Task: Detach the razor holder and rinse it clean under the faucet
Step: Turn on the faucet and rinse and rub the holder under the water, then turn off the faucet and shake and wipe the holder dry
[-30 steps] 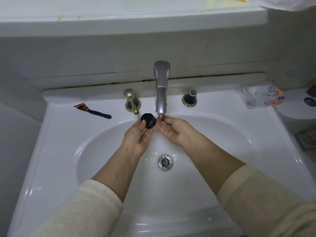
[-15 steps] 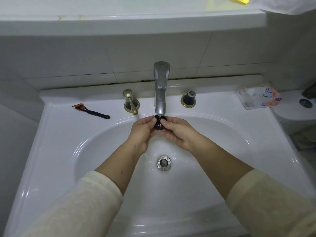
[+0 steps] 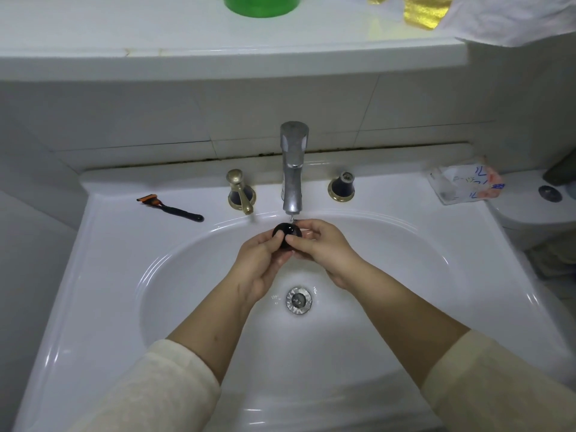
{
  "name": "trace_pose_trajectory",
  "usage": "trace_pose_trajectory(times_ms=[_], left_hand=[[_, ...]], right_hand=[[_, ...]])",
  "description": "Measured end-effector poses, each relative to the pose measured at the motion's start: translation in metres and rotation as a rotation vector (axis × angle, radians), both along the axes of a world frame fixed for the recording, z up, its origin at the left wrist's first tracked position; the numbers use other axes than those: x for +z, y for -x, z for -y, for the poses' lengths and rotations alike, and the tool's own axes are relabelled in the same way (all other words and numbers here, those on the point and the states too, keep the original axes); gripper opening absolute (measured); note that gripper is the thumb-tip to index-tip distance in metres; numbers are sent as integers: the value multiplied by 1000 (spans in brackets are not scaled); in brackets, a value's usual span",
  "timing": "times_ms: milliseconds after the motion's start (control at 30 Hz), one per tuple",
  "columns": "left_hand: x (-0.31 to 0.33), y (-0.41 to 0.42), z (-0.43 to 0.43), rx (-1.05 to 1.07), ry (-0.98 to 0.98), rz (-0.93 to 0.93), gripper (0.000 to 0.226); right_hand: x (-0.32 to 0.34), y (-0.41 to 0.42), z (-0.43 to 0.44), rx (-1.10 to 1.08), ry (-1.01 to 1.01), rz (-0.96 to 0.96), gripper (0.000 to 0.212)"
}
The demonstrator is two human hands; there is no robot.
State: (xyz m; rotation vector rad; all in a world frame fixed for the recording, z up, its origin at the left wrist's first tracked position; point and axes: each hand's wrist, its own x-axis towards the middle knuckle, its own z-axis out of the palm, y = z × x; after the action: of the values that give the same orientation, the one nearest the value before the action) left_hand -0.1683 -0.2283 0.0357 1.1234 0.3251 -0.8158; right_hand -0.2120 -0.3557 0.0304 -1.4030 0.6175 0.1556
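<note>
both hands meet over the back of the white ceramic sink basin [image 3: 162,275], directly below the spout of the dull chrome faucet [image 3: 293,169]. between them is the small round glossy black razor holder [image 3: 285,229]. the left hand [image 3: 260,266] pinches its near left edge with thumb and fingertips, and the right hand [image 3: 321,249] grips its right side, thumb laid across the front and fingers curled behind. so each hand is closed on the holder, and it sits just under the faucet tip, where a thin drip or trickle of water shows. cream knitted sleeves [image 3: 149,391] cover both forearms up to mid-arm.

on the sink deck to the left lies a black-handled razor with an orange head [image 3: 170,207], well apart from the hands. a brass lever tap handle [image 3: 240,191] stands left of the faucet, and a dark stub with a brass collar [image 3: 341,185] stands right of it. the metal drain [image 3: 298,300] is in the basin floor below the hands.

at the right corner of the deck rests a clear plastic packet with blue and pink printing [image 3: 467,182]; its marks are too blurred to read. on the shelf above are a green plastic container [image 3: 261,4], gold foil [image 3: 424,10] and a white cloth [image 3: 511,17]. no brand or label can be read anywhere.
</note>
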Motion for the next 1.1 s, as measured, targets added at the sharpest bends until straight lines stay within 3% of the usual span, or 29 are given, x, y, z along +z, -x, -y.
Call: trace_pose_trajectory(times_ms=[133,267,400,600,867,967,1100], left_hand=[[12,-1,2,48,-55,-85,18],[26,-1,2,70,-157,-136,12],[38,-5,-2,140,-170,-172,18],[44,-9,-6,183,-128,-250,23],[44,-8,-9,178,-167,-176,27],[38,-8,-12,182,-202,-120,17],[34,-5,-16,194,-220,-89,32]], right_hand=[[17,-2,1,-19,-39,-73,32],[40,1,6,10,133,-194,22],[77,-8,14,-90,50,-108,16],[126,-48,15,-162,-68,25,24],[123,-66,9,-180,-70,-17,30],[119,-56,7,-160,-71,-6,21],[117,-48,1,-179,-43,22,9]])
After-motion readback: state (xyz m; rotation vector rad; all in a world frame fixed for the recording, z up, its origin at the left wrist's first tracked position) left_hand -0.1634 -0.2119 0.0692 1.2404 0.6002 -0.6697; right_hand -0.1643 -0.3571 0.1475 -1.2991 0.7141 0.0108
